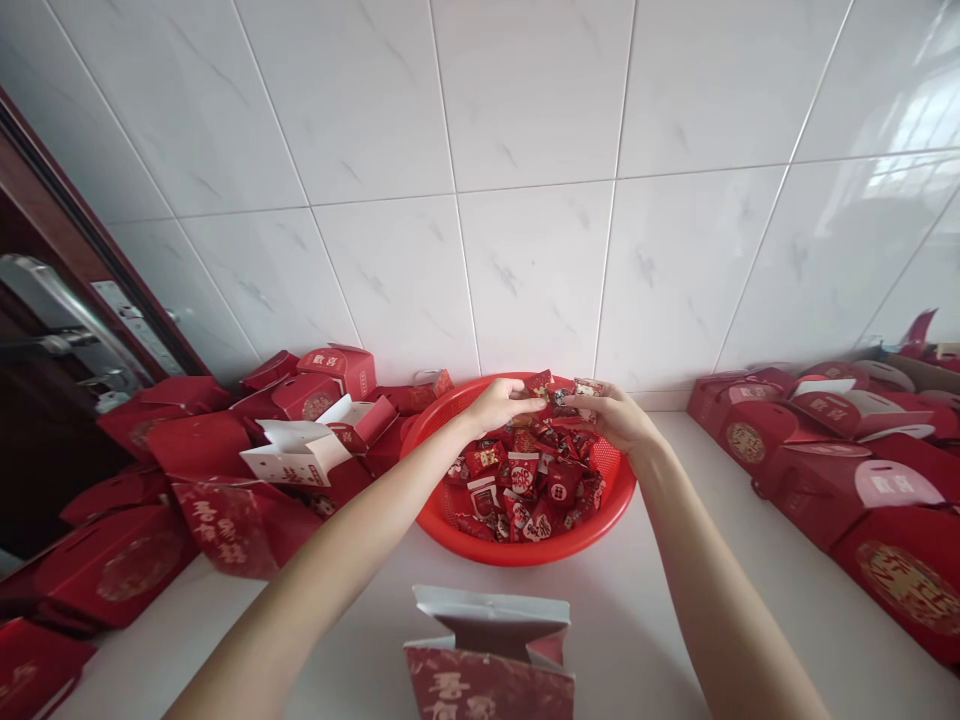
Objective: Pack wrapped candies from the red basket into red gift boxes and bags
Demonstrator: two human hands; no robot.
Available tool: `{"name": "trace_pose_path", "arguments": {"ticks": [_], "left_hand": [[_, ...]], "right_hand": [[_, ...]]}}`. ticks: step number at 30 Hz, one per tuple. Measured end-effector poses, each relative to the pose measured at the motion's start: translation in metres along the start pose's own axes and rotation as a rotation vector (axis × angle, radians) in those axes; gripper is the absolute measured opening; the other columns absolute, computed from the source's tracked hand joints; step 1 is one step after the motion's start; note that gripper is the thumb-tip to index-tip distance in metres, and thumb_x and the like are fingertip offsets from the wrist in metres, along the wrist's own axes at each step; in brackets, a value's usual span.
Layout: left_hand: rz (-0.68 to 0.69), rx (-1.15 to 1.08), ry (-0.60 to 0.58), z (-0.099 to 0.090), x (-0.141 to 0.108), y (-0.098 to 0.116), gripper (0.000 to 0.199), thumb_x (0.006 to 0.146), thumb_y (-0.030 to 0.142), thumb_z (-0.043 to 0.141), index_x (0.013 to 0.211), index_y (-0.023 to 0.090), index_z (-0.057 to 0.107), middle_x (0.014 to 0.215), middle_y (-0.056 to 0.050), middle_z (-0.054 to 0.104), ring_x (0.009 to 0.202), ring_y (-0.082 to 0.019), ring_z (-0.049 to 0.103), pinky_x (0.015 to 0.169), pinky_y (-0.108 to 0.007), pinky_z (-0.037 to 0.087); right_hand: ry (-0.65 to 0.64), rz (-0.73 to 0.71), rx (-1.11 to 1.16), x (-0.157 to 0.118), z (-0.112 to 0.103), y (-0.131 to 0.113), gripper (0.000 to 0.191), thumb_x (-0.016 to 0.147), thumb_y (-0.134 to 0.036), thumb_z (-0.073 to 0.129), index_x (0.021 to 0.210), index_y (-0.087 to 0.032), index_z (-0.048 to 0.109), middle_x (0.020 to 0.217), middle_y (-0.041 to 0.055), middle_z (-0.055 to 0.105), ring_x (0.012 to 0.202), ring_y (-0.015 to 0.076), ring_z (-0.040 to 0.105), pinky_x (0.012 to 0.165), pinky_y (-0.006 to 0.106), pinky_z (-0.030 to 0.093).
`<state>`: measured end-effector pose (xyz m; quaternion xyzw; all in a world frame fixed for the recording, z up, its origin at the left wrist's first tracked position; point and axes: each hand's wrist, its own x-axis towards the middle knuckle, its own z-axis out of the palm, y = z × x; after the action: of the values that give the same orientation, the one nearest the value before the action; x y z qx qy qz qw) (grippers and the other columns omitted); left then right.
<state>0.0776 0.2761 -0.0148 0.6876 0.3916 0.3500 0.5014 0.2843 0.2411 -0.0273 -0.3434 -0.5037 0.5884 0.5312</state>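
Note:
A round red plastic basket holds many small wrapped candies, mostly red with white or gold print. Over its far side, my left hand has thumb and fingers closed around a red wrapped candy. My right hand reaches in from the other side, its fingers curled on wrapped candies, one of them light and gold-red. The two hands' fingertips are close together. Nearest to me stands a red paper gift box, its top flaps raised and its mouth open.
Red gift boxes crowd the left side, one with a raised white flap. More closed red boxes line the right. A tiled wall rises right behind the basket. At far left is a door with a metal handle.

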Motion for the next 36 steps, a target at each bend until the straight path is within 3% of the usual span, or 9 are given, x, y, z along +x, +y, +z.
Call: {"name": "trace_pose_path", "arguments": {"ticks": [5, 16, 23, 28, 32, 36], "left_hand": [[0.022, 0.106, 0.005, -0.002, 0.002, -0.003, 0.039, 0.064, 0.045, 0.087, 0.082, 0.014, 0.073, 0.088, -0.007, 0.075, 0.081, -0.021, 0.066, 0.077, -0.033, 0.046], [0.091, 0.199, -0.186, -0.004, -0.002, 0.002, 0.045, 0.074, 0.052, 0.079, 0.096, 0.013, 0.076, 0.099, -0.007, 0.076, 0.095, -0.024, 0.065, 0.090, -0.038, 0.045], [0.127, 0.092, -0.070, 0.000, 0.003, -0.004, 0.054, 0.066, 0.053, 0.085, 0.103, 0.014, 0.077, 0.110, -0.010, 0.077, 0.102, -0.025, 0.066, 0.093, -0.037, 0.047], [0.093, 0.187, -0.068, -0.004, 0.005, -0.008, 0.048, 0.073, 0.059, 0.078, 0.088, 0.013, 0.077, 0.086, -0.007, 0.076, 0.081, -0.022, 0.066, 0.077, -0.034, 0.049], [0.112, 0.232, -0.067, -0.006, 0.005, -0.008, 0.051, 0.072, 0.063, 0.076, 0.080, 0.013, 0.075, 0.073, -0.003, 0.070, 0.071, -0.019, 0.062, 0.070, -0.031, 0.046], [0.129, 0.282, -0.086, -0.007, 0.003, -0.005, 0.051, 0.072, 0.064, 0.075, 0.076, 0.013, 0.074, 0.070, -0.002, 0.067, 0.067, -0.017, 0.058, 0.067, -0.029, 0.043]], "right_hand": [[0.012, 0.033, 0.031, -0.003, 0.004, -0.005, 0.032, 0.050, -0.028, 0.090, 0.061, -0.020, 0.061, 0.046, -0.0091, 0.043, 0.045, 0.0080, 0.043, 0.059, 0.030, 0.060], [-0.003, 0.010, 0.000, -0.003, 0.004, -0.004, 0.033, 0.053, -0.031, 0.089, 0.063, -0.018, 0.060, 0.046, -0.0090, 0.043, 0.043, 0.0075, 0.043, 0.047, 0.026, 0.051], [0.063, -0.110, 0.040, 0.004, -0.001, 0.002, 0.046, 0.051, -0.032, 0.092, 0.054, -0.020, 0.047, 0.047, -0.0086, 0.044, 0.046, 0.0053, 0.040, 0.050, 0.023, 0.049], [0.090, -0.100, 0.083, 0.006, -0.003, 0.004, 0.046, 0.049, -0.032, 0.093, 0.056, -0.020, 0.049, 0.047, -0.0084, 0.046, 0.048, 0.0064, 0.043, 0.055, 0.024, 0.051], [0.096, -0.112, 0.060, 0.006, -0.002, 0.003, 0.047, 0.049, -0.031, 0.093, 0.054, -0.020, 0.047, 0.046, -0.0082, 0.046, 0.046, 0.0054, 0.038, 0.050, 0.023, 0.048], [0.085, -0.101, 0.082, 0.005, -0.001, 0.001, 0.048, 0.049, -0.032, 0.093, 0.055, -0.021, 0.047, 0.046, -0.0085, 0.045, 0.048, 0.0067, 0.042, 0.059, 0.027, 0.057]]}}
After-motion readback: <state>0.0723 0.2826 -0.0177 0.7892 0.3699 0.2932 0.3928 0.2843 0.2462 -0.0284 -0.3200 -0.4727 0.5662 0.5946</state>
